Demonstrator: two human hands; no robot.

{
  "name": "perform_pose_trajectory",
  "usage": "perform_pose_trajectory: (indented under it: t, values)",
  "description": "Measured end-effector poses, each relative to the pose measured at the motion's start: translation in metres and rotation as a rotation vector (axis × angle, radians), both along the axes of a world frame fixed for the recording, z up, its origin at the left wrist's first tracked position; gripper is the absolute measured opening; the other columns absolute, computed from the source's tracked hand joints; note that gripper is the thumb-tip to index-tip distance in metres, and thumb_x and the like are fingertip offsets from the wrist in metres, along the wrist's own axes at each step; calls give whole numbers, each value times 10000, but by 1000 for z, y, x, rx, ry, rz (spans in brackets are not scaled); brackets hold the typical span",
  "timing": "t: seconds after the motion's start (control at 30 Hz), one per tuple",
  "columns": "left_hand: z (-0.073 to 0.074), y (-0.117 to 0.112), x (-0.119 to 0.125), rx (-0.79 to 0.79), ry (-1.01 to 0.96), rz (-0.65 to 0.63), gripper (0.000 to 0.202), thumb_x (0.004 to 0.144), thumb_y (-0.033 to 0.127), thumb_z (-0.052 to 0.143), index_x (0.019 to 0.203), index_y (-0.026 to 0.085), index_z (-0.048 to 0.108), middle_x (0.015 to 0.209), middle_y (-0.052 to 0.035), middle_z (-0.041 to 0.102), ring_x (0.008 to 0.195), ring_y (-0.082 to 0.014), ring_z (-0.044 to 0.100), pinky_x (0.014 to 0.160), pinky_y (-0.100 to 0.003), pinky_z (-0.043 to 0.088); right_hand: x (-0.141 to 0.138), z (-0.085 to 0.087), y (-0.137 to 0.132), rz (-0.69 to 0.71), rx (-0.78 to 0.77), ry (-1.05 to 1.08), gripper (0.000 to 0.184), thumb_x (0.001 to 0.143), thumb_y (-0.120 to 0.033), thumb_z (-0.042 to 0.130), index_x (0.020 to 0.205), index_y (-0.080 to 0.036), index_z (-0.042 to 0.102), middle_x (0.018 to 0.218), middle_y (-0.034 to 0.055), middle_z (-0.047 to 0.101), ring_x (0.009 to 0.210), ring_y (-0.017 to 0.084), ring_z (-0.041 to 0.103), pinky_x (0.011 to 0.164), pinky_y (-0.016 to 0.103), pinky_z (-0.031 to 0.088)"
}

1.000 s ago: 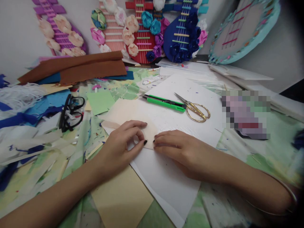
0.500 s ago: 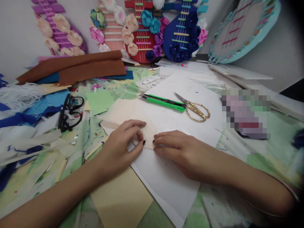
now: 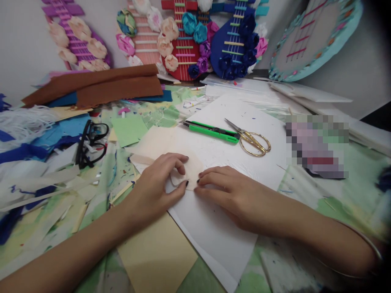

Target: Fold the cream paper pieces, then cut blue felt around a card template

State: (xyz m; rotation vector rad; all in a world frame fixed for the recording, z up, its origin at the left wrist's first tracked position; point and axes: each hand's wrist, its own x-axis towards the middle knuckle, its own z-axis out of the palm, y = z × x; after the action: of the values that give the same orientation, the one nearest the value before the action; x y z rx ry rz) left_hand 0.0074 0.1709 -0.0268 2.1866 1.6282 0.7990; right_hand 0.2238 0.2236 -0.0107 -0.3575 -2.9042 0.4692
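A thin cream-coloured sheet of paper (image 3: 159, 140) lies over a large white sheet (image 3: 220, 228), its near edge lifted and curling between my hands. My left hand (image 3: 157, 183) is curled over this near edge, thumb below and fingers bent above, gripping the paper loosely. From the other side my right hand (image 3: 232, 193) has its fingertips together at the paper's near right corner, pinching it. Just beyond the hands, a green utility knife (image 3: 210, 132) and gold-handled scissors (image 3: 252, 142) lie on the white sheet.
Black glasses (image 3: 91, 144), a green paper square (image 3: 130, 130) and scraps crowd the left. Brown paper (image 3: 119, 87) lies at the back. Decorated lute-shaped crafts (image 3: 183, 44) stand along the wall. A tan sheet (image 3: 155, 252) sits in front; a blurred-out object (image 3: 317, 148) lies right.
My left thumb and forefinger have moved slightly apart around the paper edge. My right fingertips have shifted a little left along the corner.
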Motion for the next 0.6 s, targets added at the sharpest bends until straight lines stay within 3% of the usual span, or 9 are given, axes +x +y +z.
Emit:
perform_pose_trajectory:
  t: [0.33, 0.6]
  values:
    - [4, 0, -1, -9, -1, -35, 100, 842, 141, 459, 837, 204, 537, 1177, -60, 562, 1125, -194, 524, 933, -350, 432, -1, 1, 0, 8, 53, -57, 294, 915, -87, 385, 1119, -125, 593, 1158, 125, 551, 1094, 240, 462, 908, 411, 417]
    - [3, -2, 2, 3, 64, -63, 42, 835, 193, 501, 868, 203, 525, 1203, -87, 536, 1156, -223, 488, 958, -397, 417, -1, 1, -2, 3, 79, -63, 289, 911, -84, 389, 1113, -129, 591, 1145, 120, 558, 1074, 238, 468, 894, 413, 417]
